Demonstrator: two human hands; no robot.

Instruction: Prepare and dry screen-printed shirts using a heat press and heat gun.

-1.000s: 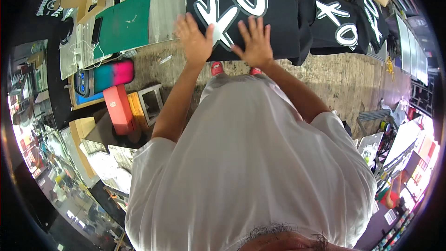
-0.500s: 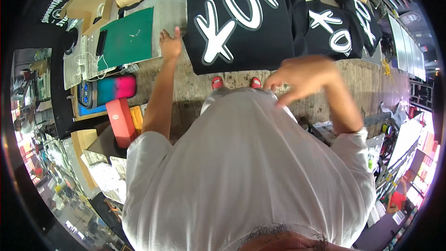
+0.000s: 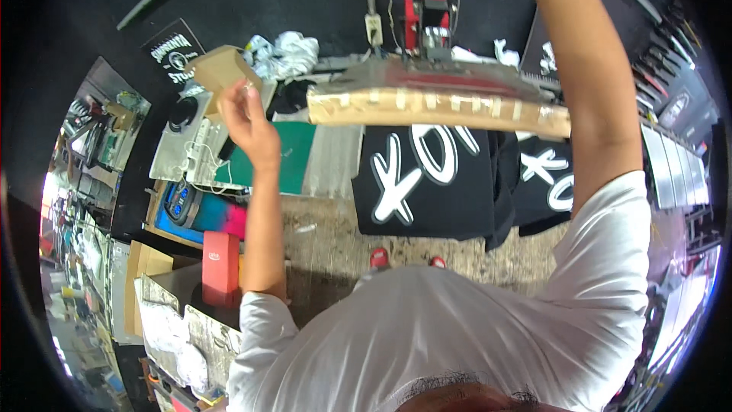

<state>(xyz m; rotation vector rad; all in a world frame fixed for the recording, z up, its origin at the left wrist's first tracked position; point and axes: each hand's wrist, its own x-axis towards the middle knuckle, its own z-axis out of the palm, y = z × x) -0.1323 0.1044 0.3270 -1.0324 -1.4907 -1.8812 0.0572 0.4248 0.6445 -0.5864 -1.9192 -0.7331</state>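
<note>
My left hand (image 3: 248, 122) is raised in front of a cardboard box (image 3: 219, 65), its fingers loosely bent and apart, with nothing clearly held. My right arm reaches up past the top edge, so that hand is out of view. Between my arms a heat-press platen (image 3: 438, 107), edged in tan taped material, hangs above a black fabric piece (image 3: 473, 198) with large white outlined lettering. A second printed black piece (image 3: 534, 206) lies to its right, partly hidden by my arm. A green mat (image 3: 286, 164) lies left of the press.
A power strip (image 3: 200, 141) with white cables, a red box (image 3: 220, 267), crumpled white material (image 3: 293, 53) and a blue-and-pink speaker (image 3: 206, 210) are around the left side. The press's upright mechanism (image 3: 431, 19) stands against a dark wall. Light panels (image 3: 671, 160) line the far right.
Both hands have left the black fabric. My left hand moved left and up, and my right arm rose out of the top edge. The view has shifted up toward the press and wall.
</note>
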